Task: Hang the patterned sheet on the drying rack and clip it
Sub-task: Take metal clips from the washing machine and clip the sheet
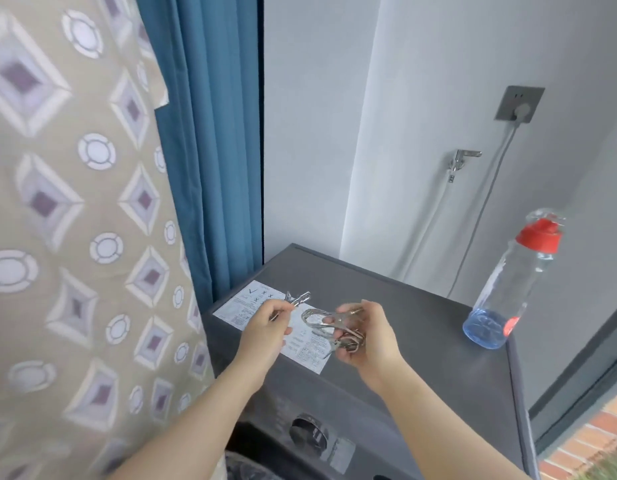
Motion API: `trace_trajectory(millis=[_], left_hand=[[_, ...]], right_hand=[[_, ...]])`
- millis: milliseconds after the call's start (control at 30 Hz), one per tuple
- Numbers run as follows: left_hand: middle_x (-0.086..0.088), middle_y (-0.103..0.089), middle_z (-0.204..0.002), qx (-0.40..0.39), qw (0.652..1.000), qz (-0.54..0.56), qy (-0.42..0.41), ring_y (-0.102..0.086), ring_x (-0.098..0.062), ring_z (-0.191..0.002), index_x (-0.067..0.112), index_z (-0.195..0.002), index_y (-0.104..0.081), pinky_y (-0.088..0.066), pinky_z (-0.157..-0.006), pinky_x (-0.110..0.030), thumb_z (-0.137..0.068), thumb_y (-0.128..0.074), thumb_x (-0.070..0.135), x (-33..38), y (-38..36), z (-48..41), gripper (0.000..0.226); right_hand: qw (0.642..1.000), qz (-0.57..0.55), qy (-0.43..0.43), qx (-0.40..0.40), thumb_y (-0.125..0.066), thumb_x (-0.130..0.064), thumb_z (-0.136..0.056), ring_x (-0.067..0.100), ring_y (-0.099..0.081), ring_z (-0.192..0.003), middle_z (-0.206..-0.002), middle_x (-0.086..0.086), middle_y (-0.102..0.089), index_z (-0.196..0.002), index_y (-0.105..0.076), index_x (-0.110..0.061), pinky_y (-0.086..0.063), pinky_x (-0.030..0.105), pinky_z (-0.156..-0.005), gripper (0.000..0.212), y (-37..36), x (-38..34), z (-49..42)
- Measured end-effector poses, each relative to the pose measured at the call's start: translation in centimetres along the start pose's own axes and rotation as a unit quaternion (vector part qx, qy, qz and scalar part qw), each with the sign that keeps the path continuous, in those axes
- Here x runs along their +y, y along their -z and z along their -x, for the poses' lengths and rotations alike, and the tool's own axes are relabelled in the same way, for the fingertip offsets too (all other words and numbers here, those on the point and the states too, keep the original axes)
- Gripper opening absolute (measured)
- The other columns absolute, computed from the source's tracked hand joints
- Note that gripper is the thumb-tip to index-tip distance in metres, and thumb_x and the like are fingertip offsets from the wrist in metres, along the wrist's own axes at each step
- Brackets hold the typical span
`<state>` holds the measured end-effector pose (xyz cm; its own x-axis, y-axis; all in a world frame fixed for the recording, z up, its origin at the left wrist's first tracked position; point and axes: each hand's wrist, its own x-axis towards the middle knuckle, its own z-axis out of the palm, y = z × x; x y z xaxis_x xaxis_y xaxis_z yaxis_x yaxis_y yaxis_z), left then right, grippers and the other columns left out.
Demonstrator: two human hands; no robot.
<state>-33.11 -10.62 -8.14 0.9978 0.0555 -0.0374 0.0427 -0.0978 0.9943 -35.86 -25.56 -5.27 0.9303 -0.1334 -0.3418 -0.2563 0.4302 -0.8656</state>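
1. While the patterned sheet already hangs down the left of our view, in front of the blue curtain, we stand over the grey washing machine sorting metal clips; the rack itself is out of sight above.
2. Our left hand pinches a single clip between thumb and fingertips, held just above the instruction sticker near the lid's back left corner, likely separated out so it can go to the sheet first.
3. Our right hand is curled around a bunch of clips, one large clip jutting left toward the other hand, the rest bundled in the palm; we judge this hand serves as the supply.
4. Both forearms reach forward from the bottom edge, wrists slightly bent inward, hands near each other but not touching.
5. A clear bottle with a red cap stands at the lid's right edge, well apart from our hands.
6. Clipping seems not yet done; no clip shows on the visible cloth.
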Motion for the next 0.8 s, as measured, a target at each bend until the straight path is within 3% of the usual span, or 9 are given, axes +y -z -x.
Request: trace_trajectory(millis=[100, 233, 433, 600, 700, 800], left_hand=[[0.009, -0.061, -0.078, 0.017, 0.999, -0.022, -0.03, -0.06, -0.009, -0.072, 0.026, -0.084, -0.06, -0.044, -0.071, -0.028, -0.095, -0.048, 0.03, 1.0, 2.1, 0.7, 0.017], [0.001, -0.053, -0.058, 0.062, 0.998, 0.007, -0.03, -0.049, -0.013, -0.058, 0.019, -0.083, -0.062, -0.04, -0.06, -0.027, -0.094, -0.049, 0.038, 1.3, 4.8, 2.1, 0.025], [0.006, -0.059, -0.065, 0.111, 0.993, -0.02, -0.038, -0.054, -0.012, -0.059, 0.024, -0.073, -0.062, -0.04, -0.055, -0.024, -0.083, -0.067, 0.028, 1.4, 7.3, 4.7, 0.012], [0.001, -0.061, -0.081, 0.175, 0.984, 0.005, -0.026, -0.056, -0.008, -0.064, 0.017, -0.077, -0.06, -0.047, -0.053, -0.016, -0.082, -0.068, 0.008, 1.1, 8.6, 7.9, 0.013], [0.003, -0.06, -0.082, 0.258, 0.965, 0.043, -0.023, -0.057, -0.009, -0.066, 0.016, -0.074, -0.06, -0.052, -0.056, -0.019, -0.082, -0.067, 0.003, 1.0, 9.1, 10.1, 0.016], [0.001, -0.059, -0.08, 0.334, 0.935, 0.115, -0.031, -0.059, -0.009, -0.061, 0.009, -0.076, -0.058, -0.051, -0.05, -0.018, -0.083, -0.063, -0.003, 0.9, 9.3, 12.9, 0.015]], right_hand=[[0.998, -0.017, -0.025, -0.048, -0.035, -0.027, -0.094, 0.018, -0.045, -0.051, -0.061, 0.009, -0.065, -0.075, -0.059, -0.008, -0.032, 0.019, -0.045, 0.036, -2.5, 0.0, 0.3], [0.995, 0.011, -0.045, -0.087, -0.035, -0.027, -0.094, 0.017, -0.045, -0.054, -0.064, 0.01, -0.067, -0.075, -0.058, -0.008, -0.031, 0.019, -0.046, 0.035, -5.4, 0.7, 0.8], [0.984, 0.109, -0.05, -0.133, -0.035, -0.021, -0.094, 0.017, -0.047, -0.056, -0.055, 0.004, -0.061, -0.075, -0.059, -0.008, -0.034, 0.021, -0.047, 0.033, -7.7, 2.1, 1.4], [0.964, 0.196, -0.052, -0.175, -0.037, -0.026, -0.097, 0.017, -0.053, -0.053, -0.067, 0.007, -0.062, -0.071, -0.06, -0.012, -0.035, 0.022, -0.048, 0.037, -9.0, 3.3, 2.2], [0.959, 0.179, -0.055, -0.215, -0.042, -0.032, -0.098, 0.013, -0.055, -0.045, -0.064, 0.005, -0.062, -0.081, -0.059, -0.01, -0.038, 0.022, -0.047, 0.032, -9.1, 4.4, 2.6], [0.951, 0.132, -0.081, -0.268, -0.055, -0.023, -0.092, 0.017, -0.055, -0.059, -0.073, 0.011, -0.058, -0.09, -0.06, -0.005, -0.048, 0.028, -0.052, 0.019, -9.1, 5.9, 3.1]])
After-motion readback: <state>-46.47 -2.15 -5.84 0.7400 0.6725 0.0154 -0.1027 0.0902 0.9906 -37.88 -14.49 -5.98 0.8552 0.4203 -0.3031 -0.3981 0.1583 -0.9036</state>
